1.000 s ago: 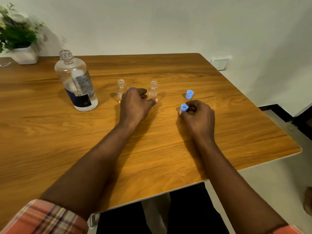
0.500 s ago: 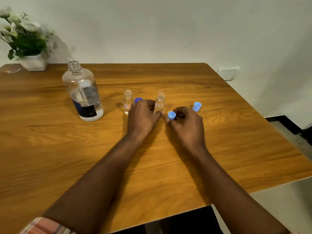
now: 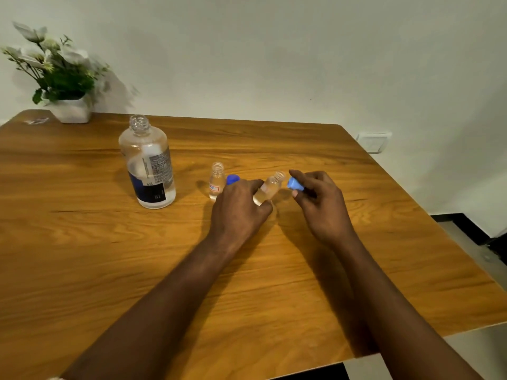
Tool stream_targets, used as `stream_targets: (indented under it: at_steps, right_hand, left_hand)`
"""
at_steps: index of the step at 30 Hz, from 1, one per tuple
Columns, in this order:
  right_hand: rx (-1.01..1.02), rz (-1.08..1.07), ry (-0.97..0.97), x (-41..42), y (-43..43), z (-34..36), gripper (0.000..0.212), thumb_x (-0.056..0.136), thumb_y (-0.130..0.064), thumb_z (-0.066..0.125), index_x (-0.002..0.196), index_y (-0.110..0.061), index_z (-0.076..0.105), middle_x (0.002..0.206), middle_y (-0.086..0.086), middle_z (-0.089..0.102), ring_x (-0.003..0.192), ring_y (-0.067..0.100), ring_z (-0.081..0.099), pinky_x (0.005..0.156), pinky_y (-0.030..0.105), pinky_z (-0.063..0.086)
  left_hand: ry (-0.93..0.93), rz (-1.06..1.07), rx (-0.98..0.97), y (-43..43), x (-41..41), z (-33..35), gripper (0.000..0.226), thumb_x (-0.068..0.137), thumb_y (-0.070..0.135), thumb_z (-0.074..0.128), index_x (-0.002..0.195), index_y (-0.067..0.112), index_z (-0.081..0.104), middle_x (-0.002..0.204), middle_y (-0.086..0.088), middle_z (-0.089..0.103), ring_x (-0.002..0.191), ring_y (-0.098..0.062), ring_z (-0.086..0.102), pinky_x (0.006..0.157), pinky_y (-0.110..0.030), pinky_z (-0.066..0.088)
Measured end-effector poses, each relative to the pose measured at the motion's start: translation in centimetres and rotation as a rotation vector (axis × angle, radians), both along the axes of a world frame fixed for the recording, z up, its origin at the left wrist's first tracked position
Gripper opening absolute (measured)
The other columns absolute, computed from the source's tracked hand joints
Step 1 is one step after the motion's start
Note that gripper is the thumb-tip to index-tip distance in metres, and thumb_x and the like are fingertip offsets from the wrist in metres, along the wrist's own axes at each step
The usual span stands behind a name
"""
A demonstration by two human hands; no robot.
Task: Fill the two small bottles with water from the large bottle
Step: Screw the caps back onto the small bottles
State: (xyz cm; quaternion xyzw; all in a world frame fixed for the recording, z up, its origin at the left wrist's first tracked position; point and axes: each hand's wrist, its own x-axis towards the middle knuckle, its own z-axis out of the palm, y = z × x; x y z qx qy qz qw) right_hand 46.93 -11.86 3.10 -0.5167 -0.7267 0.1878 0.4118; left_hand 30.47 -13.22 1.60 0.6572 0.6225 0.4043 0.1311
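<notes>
The large clear bottle [image 3: 149,167] stands uncapped on the wooden table [image 3: 109,256], partly filled with water. To its right stands one small clear bottle [image 3: 216,181], open and upright, with a dark blue cap [image 3: 232,179] beside it. My left hand [image 3: 238,208] grips the second small bottle [image 3: 270,187], lifted and tilted with its open mouth toward the right. My right hand [image 3: 319,200] pinches a light blue cap [image 3: 295,184] just right of that mouth. The other light blue cap is hidden from view.
A white pot with flowers [image 3: 63,86] stands at the table's far left corner. A white wall socket [image 3: 374,141] sits beyond the table's right edge. The wall runs close behind the table.
My left hand has lifted and tilted the right small bottle off the table. My right hand has carried the light blue cap up close to its mouth. The view has tilted upward.
</notes>
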Motion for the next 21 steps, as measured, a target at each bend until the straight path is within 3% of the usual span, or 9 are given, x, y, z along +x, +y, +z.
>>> stream_targets:
  at_steps: [6,12,21]
  right_hand:
    - [-0.008,0.075,-0.083,0.8,0.3,1.8,0.044,0.086,-0.004,0.068,0.128,-0.017,0.061,0.103,-0.006,0.059,0.091,-0.002,0.058,0.077,0.008,0.046]
    - [-0.009,0.102,-0.019,0.9,0.3,3.8,0.034,0.078,0.001,0.075,0.109,-0.011,0.068,0.099,-0.009,0.066,0.086,-0.01,0.063,0.075,0.009,0.05]
    - [0.002,0.2,-0.264,0.3,1.1,5.5,0.03,0.089,-0.001,0.063,0.117,-0.011,0.069,0.114,-0.007,0.064,0.102,0.004,0.058,0.078,0.001,0.042]
  left_hand:
    - [0.062,-0.029,0.038,-0.1,0.2,0.2,0.029,0.077,0.027,0.065,0.105,0.028,0.071,0.082,-0.002,0.068,0.076,-0.022,0.063,0.062,-0.035,0.049]
    - [0.109,-0.025,0.056,-0.3,0.1,0.3,0.032,0.079,0.028,0.065,0.11,0.026,0.07,0.085,-0.003,0.066,0.08,-0.024,0.061,0.061,-0.031,0.042]
    - [0.166,-0.032,0.049,-0.5,0.1,0.6,0.026,0.081,0.028,0.063,0.105,0.023,0.068,0.082,-0.002,0.062,0.078,-0.023,0.059,0.058,-0.029,0.033]
